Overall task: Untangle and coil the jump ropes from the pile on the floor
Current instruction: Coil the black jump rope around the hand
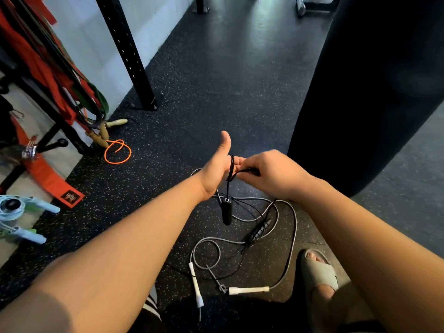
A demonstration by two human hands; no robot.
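Under everything, floor [216, 80]: black rubber with small light specks; all the loose ropes lie on it.
Punching bag [372, 92]: big, black and round, at the right, behind the right hand.
Rack post [127, 51]: black steel with a row of holes, standing at the upper left.
Bands [43, 63]: red and green strips hanging at the far left beside the post.
Grey rope [292, 234]: thin and grey, lying in wide loose loops on the floor below the hands; its loops cross the black rope in several places.
White handles [248, 290]: two slim white ones at the ends of the grey rope, near the bottom centre, one lying flat and one almost pointing to the camera.
Black rope [231, 169]: thin black cord, a few turns around the left hand; the rest goes down to the floor pile.
Left hand [217, 169]: held up flat, thumb pointing up, fingers straight, the cord looped around them.
Right hand [271, 174]: fingers curled, pinching the black rope just beside the left hand's fingers.
Sandal [317, 272]: grey, open at the toes, right of the pile.
Black handle [226, 211]: hangs upright from the cord below the left hand.
Second black handle [258, 230]: lies on the floor among the loops.
Orange cord [117, 152]: one small loop at the left, well apart from the pile.
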